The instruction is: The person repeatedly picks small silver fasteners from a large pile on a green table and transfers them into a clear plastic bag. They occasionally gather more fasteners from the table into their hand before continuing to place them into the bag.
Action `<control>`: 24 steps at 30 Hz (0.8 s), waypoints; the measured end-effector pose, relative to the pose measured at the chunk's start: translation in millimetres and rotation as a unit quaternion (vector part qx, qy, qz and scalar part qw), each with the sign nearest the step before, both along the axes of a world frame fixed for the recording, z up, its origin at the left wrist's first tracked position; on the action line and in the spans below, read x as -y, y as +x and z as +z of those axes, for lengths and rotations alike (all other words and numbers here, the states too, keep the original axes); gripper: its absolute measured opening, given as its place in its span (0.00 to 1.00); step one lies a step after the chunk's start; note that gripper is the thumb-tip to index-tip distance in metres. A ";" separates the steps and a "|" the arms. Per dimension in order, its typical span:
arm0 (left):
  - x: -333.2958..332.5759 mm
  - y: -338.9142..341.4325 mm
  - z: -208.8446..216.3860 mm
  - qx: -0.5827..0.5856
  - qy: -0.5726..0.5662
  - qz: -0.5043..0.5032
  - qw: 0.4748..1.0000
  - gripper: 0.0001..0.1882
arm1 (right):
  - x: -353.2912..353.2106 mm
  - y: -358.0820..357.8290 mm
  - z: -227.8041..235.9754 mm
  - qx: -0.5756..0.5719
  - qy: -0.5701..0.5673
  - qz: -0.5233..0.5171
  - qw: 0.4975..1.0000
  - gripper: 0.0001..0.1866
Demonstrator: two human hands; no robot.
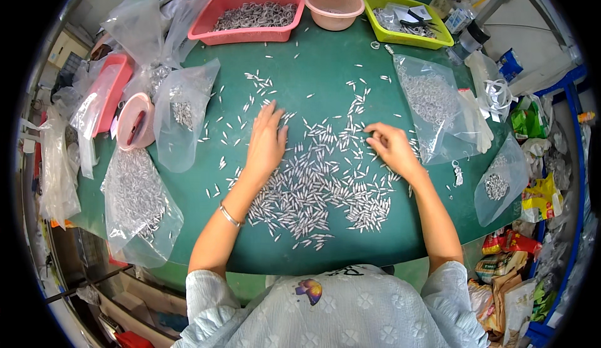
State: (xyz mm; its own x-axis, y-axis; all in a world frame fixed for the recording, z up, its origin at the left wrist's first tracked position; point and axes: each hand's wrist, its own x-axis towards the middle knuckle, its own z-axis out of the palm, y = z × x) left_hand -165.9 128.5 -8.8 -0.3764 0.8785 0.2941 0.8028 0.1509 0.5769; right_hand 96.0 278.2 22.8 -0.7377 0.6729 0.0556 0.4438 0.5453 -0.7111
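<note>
A wide heap of small silver spindle-shaped metal pieces (307, 182) is spread on the green tabletop (269, 251) before me. My left hand (268, 140) rests at the heap's upper left edge, palm down, its fingers stretched out among loose pieces. On the heap's right side is my right hand (394, 149), fingers loosely bent, with thumb and forefinger apart near some scattered pieces. Neither hand visibly holds anything, though the undersides are hidden. More loose pieces (258, 83) lie beyond my left hand, and a thin trail (357, 100) runs away from the heap.
At the back stand a pink tray (196, 30) of metal rings, a pink bowl (335, 21) and a yellow-green tray (410, 40) holding pliers. Clear bags of metal parts lie left (138, 191) and right (432, 100). A red pen-like object sits in a small pink basin (146, 136).
</note>
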 end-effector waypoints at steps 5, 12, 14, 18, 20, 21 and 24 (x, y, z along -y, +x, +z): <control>-9.8 0.3 -8.7 -0.090 -0.066 -0.049 0.992 0.21 | 20.2 -21.4 -12.9 0.074 0.238 0.039 0.968 0.05; 51.1 49.7 13.9 -0.036 -0.091 -0.180 0.979 0.24 | 18.2 -7.8 -4.8 -0.152 -0.313 -0.046 0.937 0.02; 70.8 59.6 17.5 -0.043 -0.096 -0.182 0.978 0.24 | 20.4 -8.0 -2.3 -0.329 -0.539 -0.007 0.776 0.04; 102.8 77.0 18.2 -0.040 -0.109 -0.201 0.973 0.25 | 27.1 -11.2 -10.5 -0.398 -0.710 0.054 0.578 0.06; 112.5 83.0 24.1 -0.003 -0.095 -0.199 0.975 0.24 | 34.6 -14.1 -10.0 -0.397 -0.718 0.048 0.569 0.07; 116.7 84.7 31.4 0.099 -0.080 -0.177 0.976 0.23 | 39.9 -15.2 -6.6 -0.399 -0.721 0.047 0.564 0.07; 127.6 91.7 48.7 0.502 -0.017 -0.057 0.863 0.18 | 68.0 -24.2 6.1 -0.296 -0.621 0.089 0.720 0.05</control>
State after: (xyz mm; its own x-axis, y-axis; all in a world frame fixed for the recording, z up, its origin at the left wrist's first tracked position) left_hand -74.2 0.9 39.9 -0.3367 0.9285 -0.1565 -0.0893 0.1339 0.9870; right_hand 71.9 210.3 28.9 -0.9130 0.3724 -0.1664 -0.1369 -0.6641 -0.7350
